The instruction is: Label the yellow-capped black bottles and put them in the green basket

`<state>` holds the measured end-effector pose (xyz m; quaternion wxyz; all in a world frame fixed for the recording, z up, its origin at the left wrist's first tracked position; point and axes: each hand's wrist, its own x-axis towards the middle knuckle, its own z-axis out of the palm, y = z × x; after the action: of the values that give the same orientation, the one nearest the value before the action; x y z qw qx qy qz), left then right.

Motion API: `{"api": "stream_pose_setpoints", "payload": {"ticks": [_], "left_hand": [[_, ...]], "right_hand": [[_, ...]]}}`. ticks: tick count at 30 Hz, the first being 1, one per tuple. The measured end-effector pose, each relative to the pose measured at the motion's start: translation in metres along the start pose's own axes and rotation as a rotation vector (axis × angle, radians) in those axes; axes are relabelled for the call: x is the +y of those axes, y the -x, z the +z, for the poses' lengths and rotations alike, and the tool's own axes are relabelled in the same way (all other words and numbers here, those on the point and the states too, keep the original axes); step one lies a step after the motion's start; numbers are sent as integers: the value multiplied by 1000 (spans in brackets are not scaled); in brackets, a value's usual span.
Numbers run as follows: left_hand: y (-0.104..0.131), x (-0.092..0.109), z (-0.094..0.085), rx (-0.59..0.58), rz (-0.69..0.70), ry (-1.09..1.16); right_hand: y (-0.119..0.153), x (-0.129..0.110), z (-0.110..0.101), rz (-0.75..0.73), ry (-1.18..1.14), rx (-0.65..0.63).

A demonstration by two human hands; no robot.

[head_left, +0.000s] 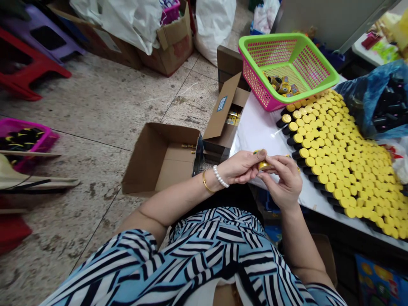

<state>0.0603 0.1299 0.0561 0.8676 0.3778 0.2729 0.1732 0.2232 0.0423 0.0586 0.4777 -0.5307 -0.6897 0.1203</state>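
Table alongside; yellow piece between left fingers and right fingers.

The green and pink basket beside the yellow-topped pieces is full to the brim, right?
Not full: the head view shows only a small heap of items at the bottom of the basket, though it does stand beside the yellow-topped pieces.

from my end, i can't make out any words. the blue label on the carton flap has pale marks too blurred to read; the colourful print at lower right isn't legible either.
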Motion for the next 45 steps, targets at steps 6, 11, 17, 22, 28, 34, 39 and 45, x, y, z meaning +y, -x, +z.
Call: {"api": "stream_pose_setpoints", "payload": {"ticks": [6, 11, 17, 22, 28, 34, 39, 45], "left_hand": [[-4, 7, -1, -19, 14, 58], [-9, 11, -9, -6, 22, 175], [3, 6, -12, 31, 129, 29], [-22, 35, -14, 273, 390, -527], [-131, 73, -16, 493, 549, -1087], [-176, 79, -18, 447, 607, -1211], [-133, 63, -16, 491, 622, -1193], [-64, 36, -14, 398, 509, -1126]], "right_hand": [[-39, -8, -10, -7, 172, -7], [-156, 28, -33, -55, 188, 218], [-166, 23, -70, -116, 520, 115], [-45, 12, -61, 35, 964, -35], [6, 39, -34, 331, 1051, -127], [9, 52, -35, 281, 824, 8], [23, 35, -33, 97, 706, 53], [32, 11, -19, -32, 672, -180]]}}
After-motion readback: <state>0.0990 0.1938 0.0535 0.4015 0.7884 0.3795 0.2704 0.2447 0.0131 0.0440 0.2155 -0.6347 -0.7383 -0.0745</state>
